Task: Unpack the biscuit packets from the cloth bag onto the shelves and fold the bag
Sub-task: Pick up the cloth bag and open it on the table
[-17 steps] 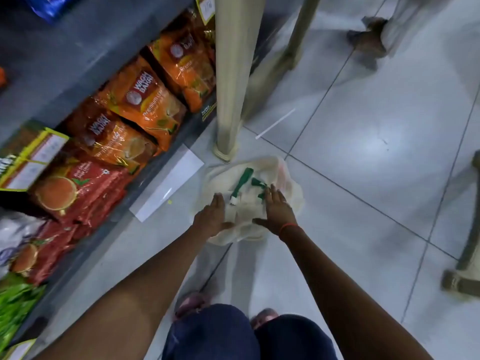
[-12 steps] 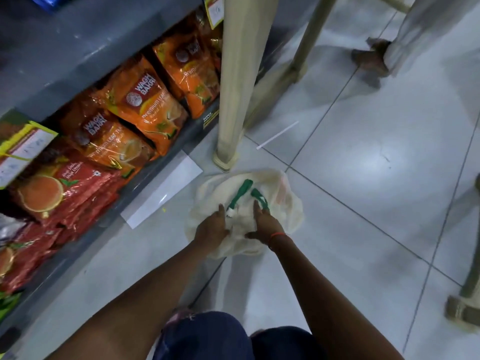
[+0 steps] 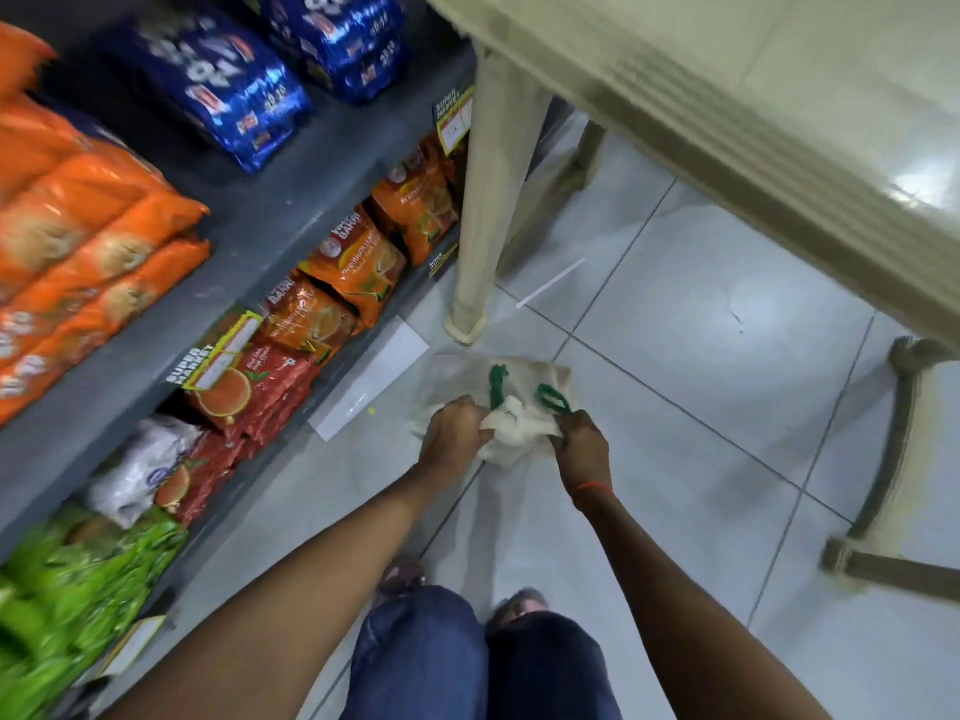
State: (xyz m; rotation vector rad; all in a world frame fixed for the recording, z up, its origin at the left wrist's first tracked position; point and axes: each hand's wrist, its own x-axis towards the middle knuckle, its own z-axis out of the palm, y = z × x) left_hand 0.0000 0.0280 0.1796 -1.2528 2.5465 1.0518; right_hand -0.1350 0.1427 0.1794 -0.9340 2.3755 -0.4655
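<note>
A cream cloth bag (image 3: 524,379) with green handles (image 3: 498,384) lies crumpled on the tiled floor beside the shelf foot. My left hand (image 3: 451,431) grips its left side and my right hand (image 3: 581,445) grips its right side by a green handle, bunching the cloth between them. Orange biscuit packets (image 3: 88,241) and blue packets (image 3: 228,90) lie on the grey shelves (image 3: 280,210) at the left. What the bag holds is hidden.
Orange and red tea packs (image 3: 332,293) fill the lowest shelf, green packs (image 3: 67,589) nearer me. A cream plastic table (image 3: 727,85) overhangs at the upper right, its leg (image 3: 483,241) just beyond the bag. A white paper (image 3: 371,376) lies on the floor; my feet are below.
Both hands went from lying flat on the bag to closing on it and gathering the cloth. The view tilted up, bringing the upper shelves and table top into sight.
</note>
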